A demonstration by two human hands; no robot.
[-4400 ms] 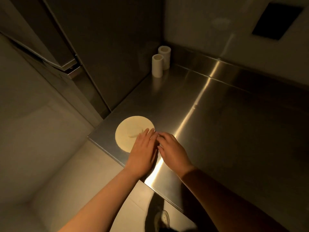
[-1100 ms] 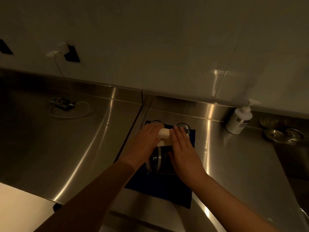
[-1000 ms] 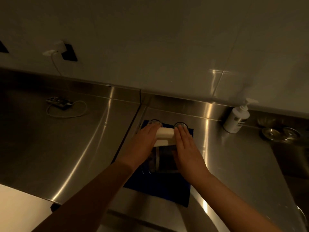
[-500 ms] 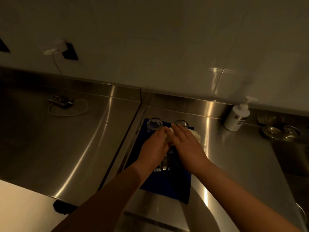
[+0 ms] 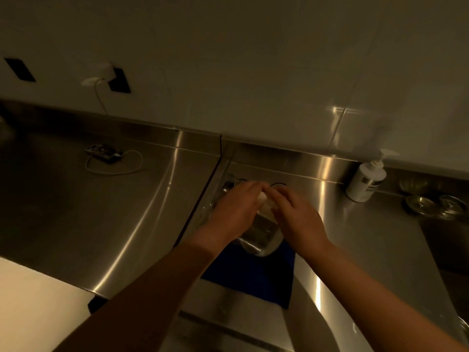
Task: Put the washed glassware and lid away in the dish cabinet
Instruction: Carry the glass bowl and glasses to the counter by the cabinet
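while dim, both hands grip glass jar | mat blue | pump bottle label perhaps text, unreadable

Blue mat, white pump bottle, silver steel counter
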